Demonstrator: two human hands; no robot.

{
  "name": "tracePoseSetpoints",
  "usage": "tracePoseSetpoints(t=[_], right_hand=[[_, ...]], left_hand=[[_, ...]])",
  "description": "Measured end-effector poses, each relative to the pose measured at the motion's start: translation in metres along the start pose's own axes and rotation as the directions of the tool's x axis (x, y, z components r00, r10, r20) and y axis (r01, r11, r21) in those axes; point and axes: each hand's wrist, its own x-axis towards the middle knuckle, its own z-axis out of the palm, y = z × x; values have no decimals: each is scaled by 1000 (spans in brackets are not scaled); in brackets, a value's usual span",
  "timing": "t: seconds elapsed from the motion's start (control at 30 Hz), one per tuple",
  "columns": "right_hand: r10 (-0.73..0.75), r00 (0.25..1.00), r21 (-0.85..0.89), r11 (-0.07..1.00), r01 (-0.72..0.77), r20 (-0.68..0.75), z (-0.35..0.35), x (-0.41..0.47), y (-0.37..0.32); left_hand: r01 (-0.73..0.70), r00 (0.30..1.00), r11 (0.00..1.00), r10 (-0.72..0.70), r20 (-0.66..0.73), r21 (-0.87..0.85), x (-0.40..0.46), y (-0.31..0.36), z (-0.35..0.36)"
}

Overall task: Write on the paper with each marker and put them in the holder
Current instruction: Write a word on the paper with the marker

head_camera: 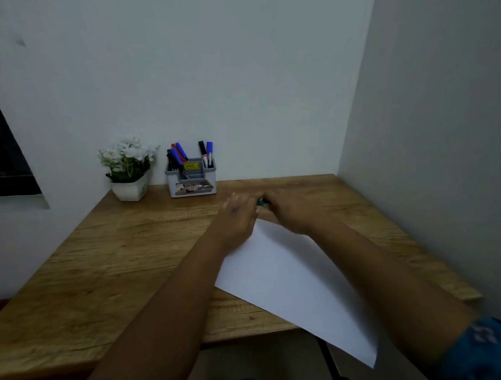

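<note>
A green marker (pixel 260 202) is gripped between left hand (pixel 236 218) and right hand (pixel 290 214) above the paper (pixel 289 273); its axis is mostly hidden. The holder (pixel 191 177) label is unreadable.

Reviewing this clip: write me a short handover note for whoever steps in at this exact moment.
Left hand and right hand meet at the far corner of the paper, both on a green marker; whether they are capping or uncapping it is not clear.
The paper lies skewed, its near corner hanging over the table edge; no writing shows on its visible part.
The holder at the back wall already has several markers standing in it.
Left: write with the green marker if not yet done, then put it in the holder.
</note>
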Motion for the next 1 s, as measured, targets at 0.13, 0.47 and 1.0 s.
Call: tracePoseSetpoints(t=[0.13, 0.47, 1.0], right_hand=[[-84, 995, -77, 993, 88, 59, 0, 6, -19], [126, 989, 660, 736, -149, 83, -16, 27, 13], [211, 948, 879, 369, -301, 237, 51, 35, 21]], left_hand=[[18, 997, 996, -11, 77, -86, -2, -3, -12], [448, 894, 891, -446, 48, -75, -6, -41, -35], [436, 895, 795, -334, 296, -422, 9, -55, -1]])
